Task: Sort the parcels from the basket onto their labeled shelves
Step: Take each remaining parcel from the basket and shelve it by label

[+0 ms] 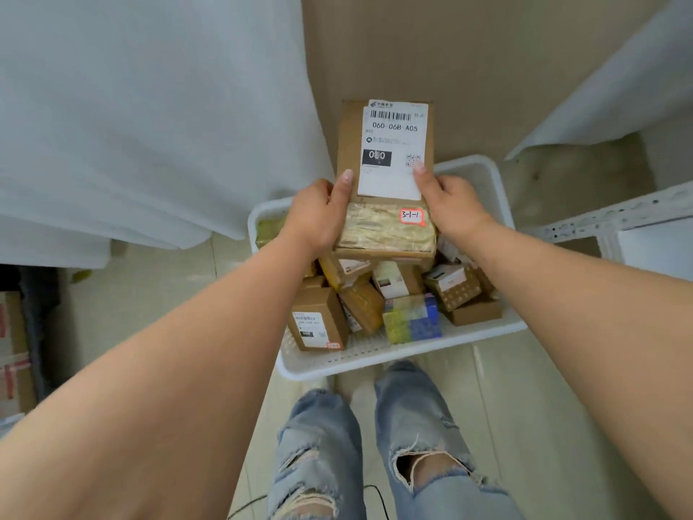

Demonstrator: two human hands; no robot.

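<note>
A: Head view, quick one. What step are you on?

B: Reading step, I'd say. I've got one parcel [386, 178] held up over the basket [378, 354], both hands on it. My left hand [318, 215] grips its left edge, thumb lying up the cardboard. My right hand [448, 200] grips the right edge, thumb pressed on the white shipping label [393, 148].

A: Code?

B: Small red-edged sticker [411, 216] on the taped part between my hands, handwritten, reads 3-1-1. Printed label says 060-06B-A05.

A: Next move?

B: My guess: find the shelf marked 3-1-1 and carry the parcel there. A white metal shelf edge [607, 215] sits off to the right of my right hand, but I can't see any label on it from here.

A: Basket contents?

B: White plastic, perforated base, below my hands, just ahead of my knees. Plenty left: a heap of small cardboard boxes, one brown box [318, 320] with a white label under my left wrist, a blue-and-yellow pack [412, 319] under the held parcel, a patterned box [455, 287] below my right wrist. So sorting looks far from done.
</note>
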